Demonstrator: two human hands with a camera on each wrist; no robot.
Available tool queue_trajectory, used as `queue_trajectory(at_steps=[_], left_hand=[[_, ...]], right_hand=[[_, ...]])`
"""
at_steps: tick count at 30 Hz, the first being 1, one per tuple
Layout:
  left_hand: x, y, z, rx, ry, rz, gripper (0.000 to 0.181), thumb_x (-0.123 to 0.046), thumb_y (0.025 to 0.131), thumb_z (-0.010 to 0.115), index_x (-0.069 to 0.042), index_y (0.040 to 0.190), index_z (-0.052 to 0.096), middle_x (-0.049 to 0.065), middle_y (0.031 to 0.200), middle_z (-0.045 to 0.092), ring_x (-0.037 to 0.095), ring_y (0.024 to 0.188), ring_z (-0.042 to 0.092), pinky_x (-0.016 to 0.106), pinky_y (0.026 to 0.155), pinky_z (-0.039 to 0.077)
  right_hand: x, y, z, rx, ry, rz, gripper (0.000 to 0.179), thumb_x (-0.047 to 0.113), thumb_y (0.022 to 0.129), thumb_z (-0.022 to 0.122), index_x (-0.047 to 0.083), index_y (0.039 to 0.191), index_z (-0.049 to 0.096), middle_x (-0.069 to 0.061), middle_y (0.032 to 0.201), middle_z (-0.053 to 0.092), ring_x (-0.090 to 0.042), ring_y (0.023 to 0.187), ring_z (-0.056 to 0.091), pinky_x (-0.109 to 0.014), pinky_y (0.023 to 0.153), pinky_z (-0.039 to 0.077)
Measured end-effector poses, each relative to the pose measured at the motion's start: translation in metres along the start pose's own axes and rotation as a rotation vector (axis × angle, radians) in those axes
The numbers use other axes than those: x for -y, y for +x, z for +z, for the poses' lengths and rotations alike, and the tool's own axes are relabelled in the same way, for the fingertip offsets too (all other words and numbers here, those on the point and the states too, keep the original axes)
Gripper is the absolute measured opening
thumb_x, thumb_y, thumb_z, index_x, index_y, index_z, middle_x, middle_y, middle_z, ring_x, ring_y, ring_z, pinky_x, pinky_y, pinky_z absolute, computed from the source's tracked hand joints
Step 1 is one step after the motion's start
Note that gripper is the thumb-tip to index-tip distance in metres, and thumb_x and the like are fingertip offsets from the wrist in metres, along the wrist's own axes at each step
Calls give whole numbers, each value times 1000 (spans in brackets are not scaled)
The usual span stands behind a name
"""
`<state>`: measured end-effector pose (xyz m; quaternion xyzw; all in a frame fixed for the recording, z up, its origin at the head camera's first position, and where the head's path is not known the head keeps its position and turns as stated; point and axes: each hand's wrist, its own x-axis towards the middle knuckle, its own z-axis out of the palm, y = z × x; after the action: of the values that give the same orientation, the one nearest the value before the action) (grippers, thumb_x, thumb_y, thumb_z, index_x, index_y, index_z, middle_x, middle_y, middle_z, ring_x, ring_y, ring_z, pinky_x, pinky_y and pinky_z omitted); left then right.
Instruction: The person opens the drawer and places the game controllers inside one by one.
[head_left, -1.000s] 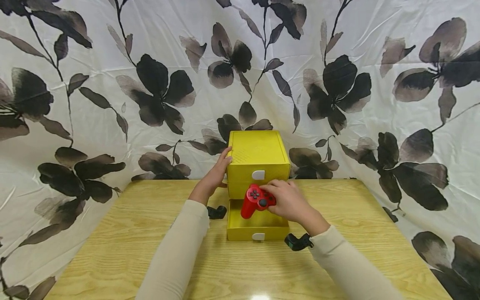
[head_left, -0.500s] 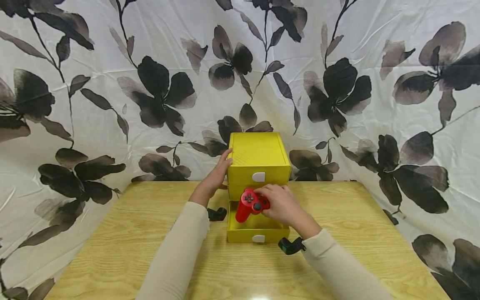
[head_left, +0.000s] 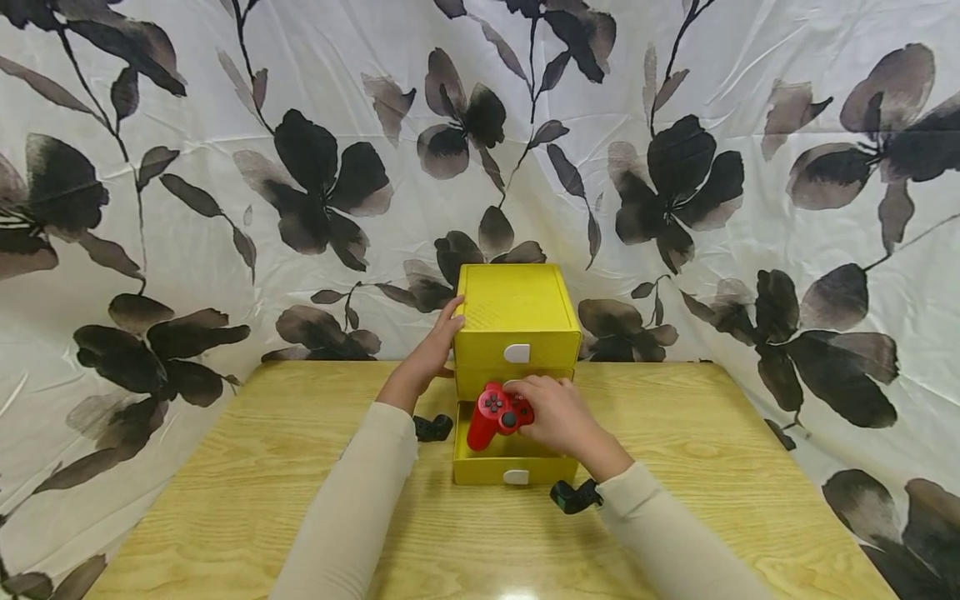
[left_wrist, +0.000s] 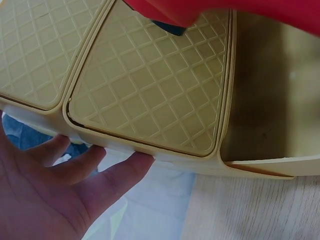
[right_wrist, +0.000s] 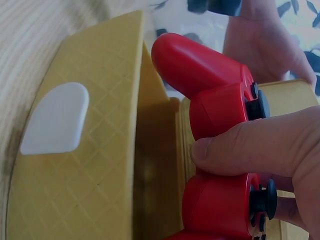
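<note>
A red game controller [head_left: 491,414] is tilted above the pulled-out bottom drawer [head_left: 517,472] of a yellow drawer unit [head_left: 517,300]. My right hand [head_left: 564,418] pinches it by its middle; in the right wrist view the thumb lies across the red controller [right_wrist: 215,115] between its two black sticks. My left hand [head_left: 429,354] rests against the unit's left side. Seen from the left wrist, the fingertips of the left hand [left_wrist: 65,185] touch the side edge of the unit, and part of the controller [left_wrist: 225,7] shows at the top. The drawer's floor is partly hidden.
The unit stands on a light wooden table [head_left: 247,492] near its back edge, with its upper drawers pushed in. A white patterned cloth [head_left: 330,83] with dark flowers hangs behind. Black wrist cameras [head_left: 574,497] protrude near both wrists.
My right hand has carried the controller a little left and down, over the open bottom drawer. The left hand stays against the unit's side.
</note>
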<state>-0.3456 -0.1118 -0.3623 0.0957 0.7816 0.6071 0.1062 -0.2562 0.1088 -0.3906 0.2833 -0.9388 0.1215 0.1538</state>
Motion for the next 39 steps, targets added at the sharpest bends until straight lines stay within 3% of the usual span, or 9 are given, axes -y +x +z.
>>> queue_trajectory(at_steps=[10, 39], left_hand=[[-1, -1, 0, 1, 5, 1, 45, -64, 86, 29, -65, 128, 13, -8, 153, 0, 36, 138, 16, 69, 91, 30], [0, -2, 1, 0, 13, 18, 44, -63, 88, 28, -65, 128, 12, -8, 153, -1, 36, 138, 17, 67, 87, 36]], right_hand=[[-2, -1, 9, 5, -12, -1, 56, 23, 63, 79, 25, 115, 60, 7, 111, 63, -14, 96, 59, -33, 73, 36], [-6, -4, 27, 161, 56, 74, 48, 24, 68, 77, 22, 114, 63, 0, 116, 62, -20, 103, 57, -35, 75, 38]])
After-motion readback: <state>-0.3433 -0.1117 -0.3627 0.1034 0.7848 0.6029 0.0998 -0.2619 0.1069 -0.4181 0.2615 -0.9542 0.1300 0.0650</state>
